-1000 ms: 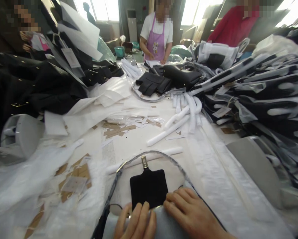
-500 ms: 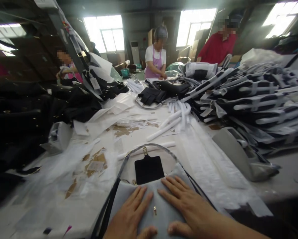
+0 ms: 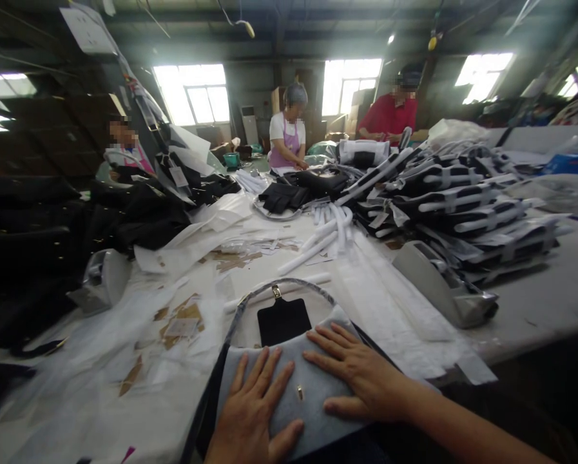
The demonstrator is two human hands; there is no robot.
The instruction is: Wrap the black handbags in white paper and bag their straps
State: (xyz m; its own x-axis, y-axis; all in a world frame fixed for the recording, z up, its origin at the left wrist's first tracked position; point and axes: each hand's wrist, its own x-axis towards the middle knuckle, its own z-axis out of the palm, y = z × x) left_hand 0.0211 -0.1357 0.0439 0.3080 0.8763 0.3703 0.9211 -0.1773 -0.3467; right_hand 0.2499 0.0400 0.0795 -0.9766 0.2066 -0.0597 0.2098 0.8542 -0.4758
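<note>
White worktable (image 3: 525,309), hands (image 3: 252,412) on gray-covered bag (image 3: 289,370)

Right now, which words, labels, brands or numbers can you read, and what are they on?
None can be read.
White sheet, upper left: faint marks, too blurred.
Hanging white tag: too small.
Pale label on brown paper: too blurred.
Grey sheet: no lettering visible.

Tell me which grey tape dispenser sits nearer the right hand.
The right-side dispenser, by the stack of wrapped black goods, is nearer the right hand; the left-side dispenser sits across the clutter, beyond the left hand.
</note>
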